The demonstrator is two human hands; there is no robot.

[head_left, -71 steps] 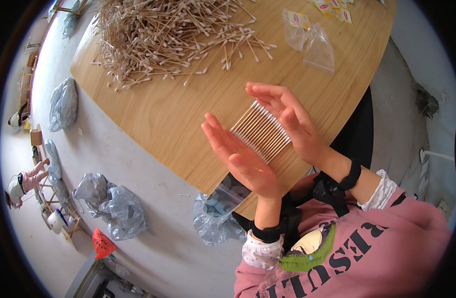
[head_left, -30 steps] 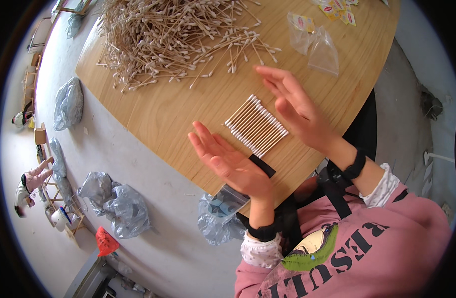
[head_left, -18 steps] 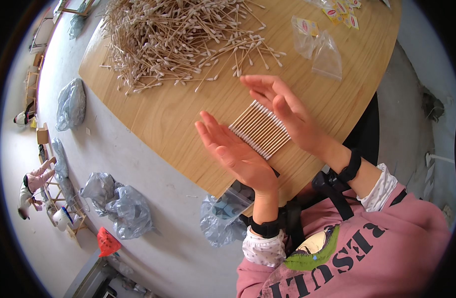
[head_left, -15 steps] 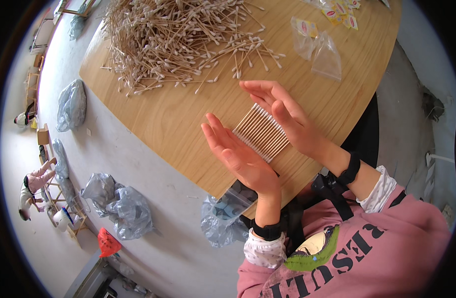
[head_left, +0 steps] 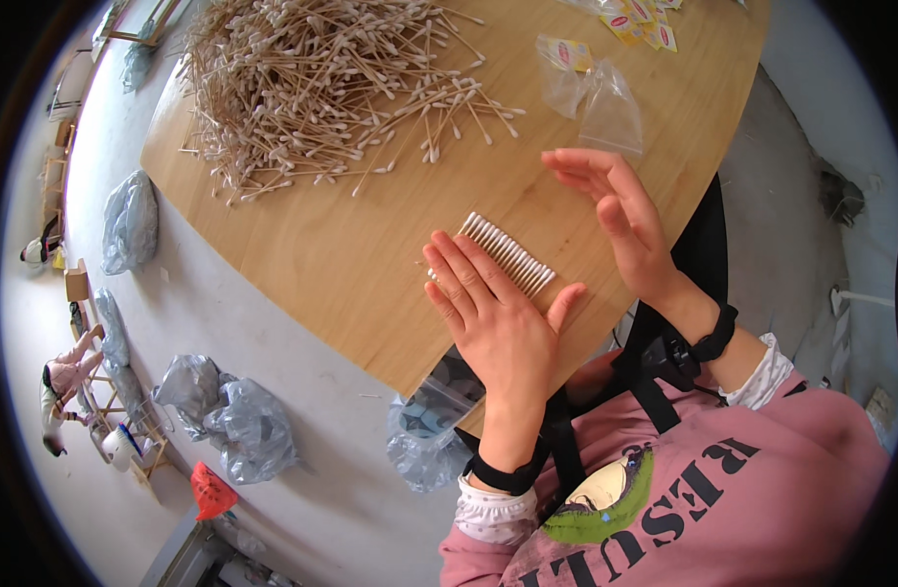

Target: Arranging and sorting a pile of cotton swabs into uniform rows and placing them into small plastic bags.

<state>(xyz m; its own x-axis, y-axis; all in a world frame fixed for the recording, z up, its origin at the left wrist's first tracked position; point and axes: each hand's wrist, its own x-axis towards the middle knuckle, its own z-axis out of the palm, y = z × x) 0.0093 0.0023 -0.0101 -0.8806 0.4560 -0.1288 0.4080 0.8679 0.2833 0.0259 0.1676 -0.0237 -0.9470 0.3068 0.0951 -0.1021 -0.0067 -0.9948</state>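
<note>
We see a neat flat row of wooden-stemmed cotton swabs (head_left: 503,254) lying side by side on the round pale wooden bench (head_left: 341,264), near its edge closest to the person. Our left hand (head_left: 493,318) lies flat on the near end of that row, fingers (head_left: 459,274) spread open and pressing lightly, gripping nothing. Our right hand (head_left: 620,220) hovers just beyond the far end of the row, palm turned inward, fingers open and empty, not touching the swabs.

Past the row, toward the far side of the bench, spreads a large loose heap of the same cotton swabs (head_left: 312,83), with stragglers trailing toward the row. Beyond the right hand lie small clear plastic bags (head_left: 596,93), and further still some small yellow printed labels (head_left: 644,24). Below the bench edge, crumpled grey plastic bags (head_left: 229,416) sit on the floor.

To square the row well, we judge both palms should meet its ends evenly and gently, keeping the stems parallel and flat rather than letting them ride up.
</note>
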